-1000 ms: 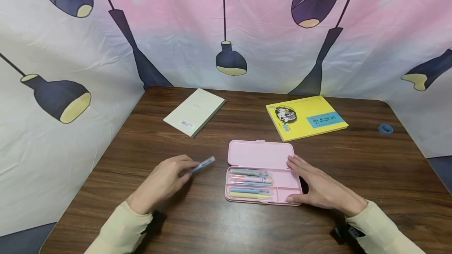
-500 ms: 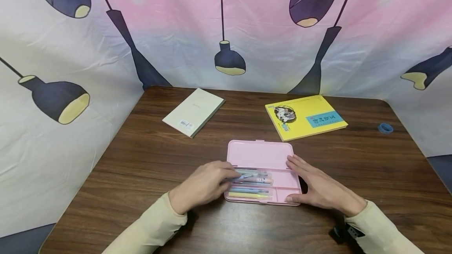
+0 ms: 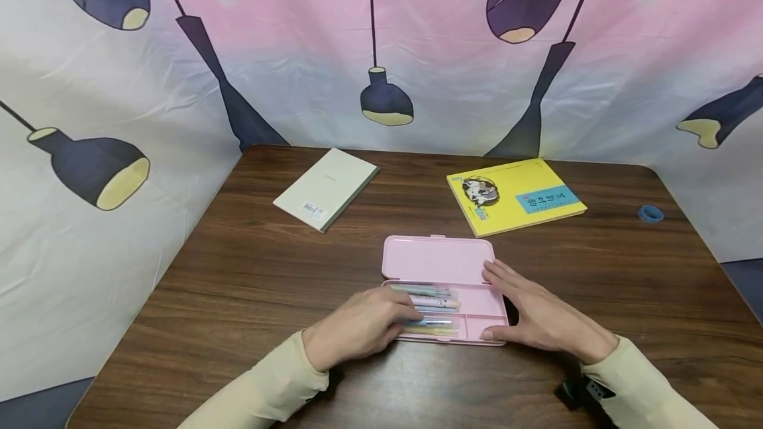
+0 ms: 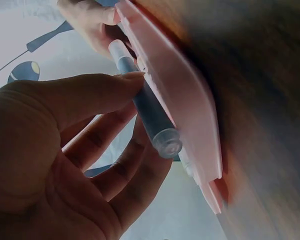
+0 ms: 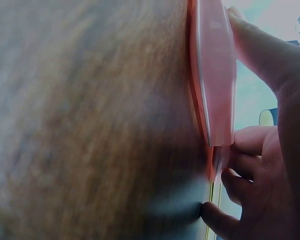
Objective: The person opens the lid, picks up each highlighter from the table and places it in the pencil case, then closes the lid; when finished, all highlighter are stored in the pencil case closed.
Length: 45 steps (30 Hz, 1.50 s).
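Observation:
A pink pencil case (image 3: 485, 302) lies with its lid (image 3: 438, 258) folded back. Between thumb and fingers, my left hand (image 3: 368, 322) pinches a blue pen (image 4: 152, 112) with clear ends, low over the left part of the case's front compartment. Behind that hand, several pastel pens (image 3: 434, 302) lie in the rear compartment, and a yellow one (image 3: 432, 332) shows in the front. At the case's right end, my right hand (image 3: 539, 316) rests with its thumb on the front rim and extended fingertips at the lid's edge. My left hand hides the left ends of the pens.
A pale notebook (image 3: 326, 189) lies at the back left, a yellow book (image 3: 515, 196) behind the case to the right. Further right sits a blue tape roll (image 3: 650, 214). A lamp-print cloth (image 3: 298, 98) hangs behind the wooden table (image 3: 238, 283).
My left hand has carried the blue pen rightward from the bare table to the pencil case, then slightly toward its front compartment. My right hand has stayed at the case's right end.

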Tool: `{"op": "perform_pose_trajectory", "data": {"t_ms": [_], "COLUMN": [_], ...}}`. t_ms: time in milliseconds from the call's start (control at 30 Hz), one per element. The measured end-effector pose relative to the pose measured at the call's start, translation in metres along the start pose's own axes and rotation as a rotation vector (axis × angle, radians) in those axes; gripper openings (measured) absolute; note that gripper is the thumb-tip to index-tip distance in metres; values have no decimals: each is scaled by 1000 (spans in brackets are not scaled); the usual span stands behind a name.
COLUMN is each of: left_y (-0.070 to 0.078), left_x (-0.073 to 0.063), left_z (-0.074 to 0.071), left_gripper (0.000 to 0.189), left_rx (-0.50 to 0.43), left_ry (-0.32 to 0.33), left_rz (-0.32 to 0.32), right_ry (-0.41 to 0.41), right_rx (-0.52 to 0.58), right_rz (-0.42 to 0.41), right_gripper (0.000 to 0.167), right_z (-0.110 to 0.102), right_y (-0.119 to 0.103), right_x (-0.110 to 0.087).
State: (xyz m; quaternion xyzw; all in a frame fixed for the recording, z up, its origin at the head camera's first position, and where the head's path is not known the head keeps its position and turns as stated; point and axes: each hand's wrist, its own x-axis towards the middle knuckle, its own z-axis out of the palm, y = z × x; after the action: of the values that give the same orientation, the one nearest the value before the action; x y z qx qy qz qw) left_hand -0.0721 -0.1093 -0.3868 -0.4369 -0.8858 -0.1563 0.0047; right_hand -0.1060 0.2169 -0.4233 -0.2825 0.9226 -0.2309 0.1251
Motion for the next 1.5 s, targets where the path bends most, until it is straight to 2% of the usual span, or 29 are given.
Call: {"op": "perform_pose_trajectory", "data": {"t_ms": [133, 867, 1200, 1333, 1500], "left_y": [1, 2, 2, 2, -2], "left_x": [-1, 2, 1, 1, 1], "left_z": [2, 7, 9, 8, 0], "left_gripper": [31, 26, 29, 28, 26], "left_rx": [19, 34, 34, 15, -38], "left_ry": [5, -14, 9, 6, 3], "left_rz": [15, 7, 4, -18, -77], "right_ry": [-4, -9, -1, -4, 0], "right_rx": [4, 14, 4, 6, 2], "right_rz": [2, 13, 6, 8, 10], "right_gripper": [108, 108, 108, 108, 108], "right_z": [0, 0, 0, 1, 1], "right_y": [-1, 0, 0, 0, -1], "right_x": [0, 1, 0, 1, 1]}}
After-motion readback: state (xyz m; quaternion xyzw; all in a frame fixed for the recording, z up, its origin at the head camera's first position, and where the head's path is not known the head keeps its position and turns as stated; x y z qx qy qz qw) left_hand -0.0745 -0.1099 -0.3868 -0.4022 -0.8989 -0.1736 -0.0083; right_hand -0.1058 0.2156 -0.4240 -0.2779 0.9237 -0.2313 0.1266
